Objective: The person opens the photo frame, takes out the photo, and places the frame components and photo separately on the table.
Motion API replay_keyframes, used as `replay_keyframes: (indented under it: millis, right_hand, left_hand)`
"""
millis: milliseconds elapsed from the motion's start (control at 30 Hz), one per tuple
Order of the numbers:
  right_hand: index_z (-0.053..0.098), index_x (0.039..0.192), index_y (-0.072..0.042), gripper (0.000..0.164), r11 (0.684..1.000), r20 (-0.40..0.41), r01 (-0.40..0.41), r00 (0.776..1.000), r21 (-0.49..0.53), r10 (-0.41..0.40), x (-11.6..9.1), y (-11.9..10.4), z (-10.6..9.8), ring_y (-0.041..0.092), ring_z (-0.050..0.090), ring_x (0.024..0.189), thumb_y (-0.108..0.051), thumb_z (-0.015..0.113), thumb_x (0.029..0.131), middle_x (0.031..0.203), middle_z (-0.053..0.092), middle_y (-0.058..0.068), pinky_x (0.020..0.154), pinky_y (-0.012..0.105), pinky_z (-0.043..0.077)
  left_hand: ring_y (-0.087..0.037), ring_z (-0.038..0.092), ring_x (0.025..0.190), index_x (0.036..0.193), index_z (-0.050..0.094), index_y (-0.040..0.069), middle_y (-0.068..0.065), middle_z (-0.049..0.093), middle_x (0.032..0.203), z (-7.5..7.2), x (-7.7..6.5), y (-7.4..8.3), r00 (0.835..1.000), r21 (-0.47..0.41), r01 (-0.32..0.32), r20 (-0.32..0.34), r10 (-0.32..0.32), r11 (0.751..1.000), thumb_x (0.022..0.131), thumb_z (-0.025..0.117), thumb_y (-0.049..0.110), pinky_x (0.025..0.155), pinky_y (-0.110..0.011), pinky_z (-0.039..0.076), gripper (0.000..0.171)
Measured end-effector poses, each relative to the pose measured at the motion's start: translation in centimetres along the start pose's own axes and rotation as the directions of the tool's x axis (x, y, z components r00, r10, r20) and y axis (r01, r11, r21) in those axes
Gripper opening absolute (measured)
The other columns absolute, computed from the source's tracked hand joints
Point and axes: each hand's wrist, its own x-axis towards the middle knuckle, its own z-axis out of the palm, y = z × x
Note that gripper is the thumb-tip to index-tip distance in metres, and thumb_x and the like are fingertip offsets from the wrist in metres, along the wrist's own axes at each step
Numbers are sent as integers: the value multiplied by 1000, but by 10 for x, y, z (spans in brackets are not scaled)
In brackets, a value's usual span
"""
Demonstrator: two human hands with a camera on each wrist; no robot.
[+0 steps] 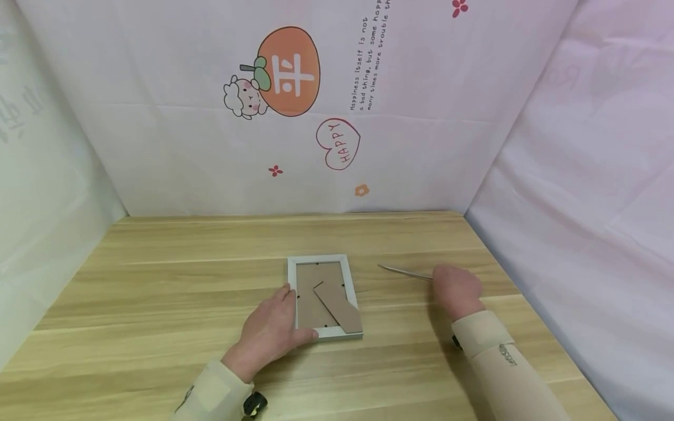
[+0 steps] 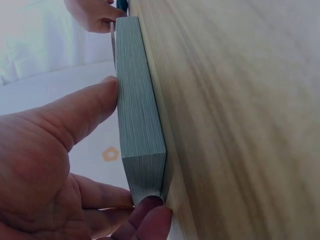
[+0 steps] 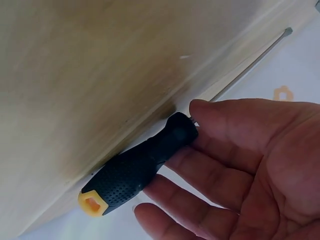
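A picture frame (image 1: 310, 307) with a pale grey rim lies face down on the table, its brown backboard and slanted easel leg (image 1: 337, 301) facing up. My left hand (image 1: 271, 330) grips its near left corner. In the left wrist view, the thumb (image 2: 92, 105) presses against the frame's grey side (image 2: 137, 95) and the fingers curl at the corner. To the right of the frame, my right hand (image 1: 457, 289) holds a screwdriver (image 3: 135, 172) with a black handle and yellow end. Thumb and fingers pinch it near the collar; its thin metal shaft (image 1: 405, 272) points left toward the frame.
The wood-grain table (image 1: 174, 263) meets a white printed cloth (image 1: 210, 158) along its back edge. More white cloth hangs at the left and right sides. Small black tabs (image 1: 343, 285) sit around the backboard's edge.
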Motion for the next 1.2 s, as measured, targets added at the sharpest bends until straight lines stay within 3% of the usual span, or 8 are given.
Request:
replay_keyframes:
  millis: [333, 633, 900, 1200]
  right_hand:
    - [57, 71, -6, 25, 1000, 17, -24, 1000, -19, 24, -1, 1, 0, 35, 59, 69, 3, 39, 86, 77, 62, 21, 54, 55, 48]
    - [53, 71, -10, 24, 1000, -30, 9, 999, -15, -10, -6, 4, 3, 31, 56, 64, 0, 41, 88, 69, 58, 13, 52, 53, 47]
    - [49, 74, -10, 19, 999, -81, 48, 996, -6, -48, -10, 7, 6, 33, 55, 61, -3, 40, 89, 68, 57, 14, 49, 52, 45]
    - [50, 87, -9, 20, 996, -141, 75, 988, 51, -68, -17, -11, -4, 38, 57, 65, -10, 32, 94, 75, 59, 18, 48, 54, 44]
  left_hand:
    - [-43, 45, 128, 140, 45, -7, -23, 39, 151, 0, -1, 1, 1000, -7, 6, 11, -6, 1000, 73, 75, 57, 102, -52, 42, 98]
    - [-43, 47, 126, 138, 46, -8, -24, 40, 149, 0, -1, 0, 1000, -4, -8, 10, 8, 1000, 73, 75, 56, 101, -51, 43, 96]
    - [-42, 47, 126, 139, 46, -7, -23, 39, 151, -1, -1, 1, 1000, 1, -2, 16, 2, 1000, 73, 75, 57, 100, -51, 44, 96]
    - [-43, 47, 126, 140, 45, -8, -23, 38, 151, -1, 0, 1, 1000, -3, -4, 15, 4, 1000, 74, 75, 56, 101, -51, 44, 97]
